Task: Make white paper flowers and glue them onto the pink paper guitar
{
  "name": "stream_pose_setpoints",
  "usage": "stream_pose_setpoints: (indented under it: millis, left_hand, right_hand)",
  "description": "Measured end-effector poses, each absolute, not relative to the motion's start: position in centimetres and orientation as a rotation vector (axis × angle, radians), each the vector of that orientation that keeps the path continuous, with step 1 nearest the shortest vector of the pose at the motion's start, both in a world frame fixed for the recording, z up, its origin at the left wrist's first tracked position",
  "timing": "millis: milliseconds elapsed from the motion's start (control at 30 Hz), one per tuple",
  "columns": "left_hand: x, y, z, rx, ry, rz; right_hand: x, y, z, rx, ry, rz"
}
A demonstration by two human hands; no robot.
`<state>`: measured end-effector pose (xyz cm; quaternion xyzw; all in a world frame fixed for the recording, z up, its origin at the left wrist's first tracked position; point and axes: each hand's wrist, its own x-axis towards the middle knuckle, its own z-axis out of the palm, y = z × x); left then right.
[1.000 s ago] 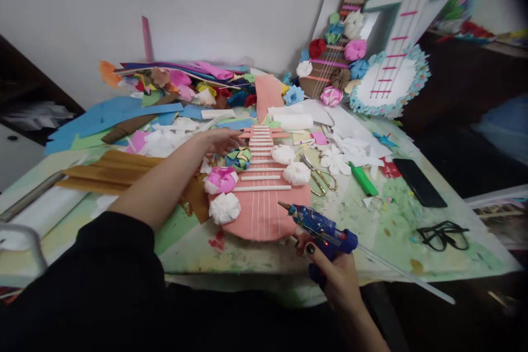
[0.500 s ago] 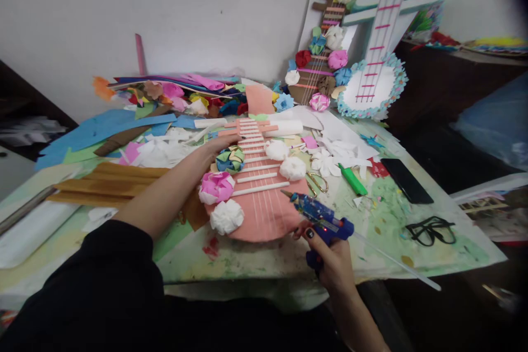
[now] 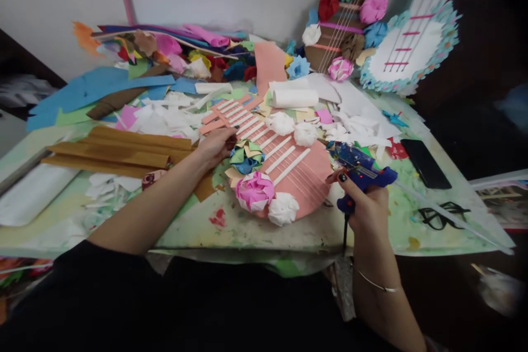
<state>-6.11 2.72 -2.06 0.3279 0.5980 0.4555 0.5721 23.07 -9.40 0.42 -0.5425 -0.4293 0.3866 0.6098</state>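
A pink paper guitar (image 3: 307,179) with white strips and strings lies tilted on the table, its neck toward the upper left. My left hand (image 3: 218,146) is closed at the left edge of its neck, fingertips partly hidden. Beside that hand on the guitar sit a blue-green paper flower (image 3: 247,156), a pink-and-white flower (image 3: 254,191) and a white flower (image 3: 284,209). Two more white flowers (image 3: 306,134) lie along the far side. My right hand (image 3: 367,206) grips a blue hot glue gun (image 3: 363,168), its nozzle beside the guitar's right edge. A long glue stick (image 3: 449,214) trails from its back.
Brown folded paper (image 3: 111,148) and white scraps (image 3: 165,124) lie left. Colourful paper flowers (image 3: 165,44) pile against the wall. Two decorated guitars, one brown (image 3: 325,38) and one white-and-teal (image 3: 416,47), lean at the back. A phone (image 3: 424,164) and glasses (image 3: 443,214) lie right.
The guitar has turned, its neck swinging left and its body right. My right hand has moved right with the glue gun. The view has tipped downward.
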Motion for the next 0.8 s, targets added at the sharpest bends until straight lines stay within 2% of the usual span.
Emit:
stream_pose_setpoints:
  millis: [200,267,400,533,667,800]
  left_hand:
    - [-7.2,3.2,-0.4,1.059,1.623,0.800]
    - [-7.6,1.8,0.7,1.402,1.767,0.689]
    - [-6.9,-3.2,3.1,1.893,1.785,0.933]
    - [-5.2,-7.0,4.1,2.295,1.505,0.865]
    - [-4.5,-7.8,3.4,2.397,1.546,0.815]
    - [-4.5,-7.7,2.7,2.451,1.606,0.881]
  right_hand:
    - [22.1,-8.8,3.2,-1.127,-1.186,0.992]
    - [21.8,-7.8,4.1,-1.130,-1.244,1.020]
    - [20.9,-5.3,5.1,-1.097,-1.348,1.136]
    - [20.3,-3.2,4.8,-1.006,-1.403,1.284]
    - [20.2,-2.3,3.5,-0.975,-1.458,1.436]
    - [20.7,-2.4,2.3,-0.922,-1.495,1.447]
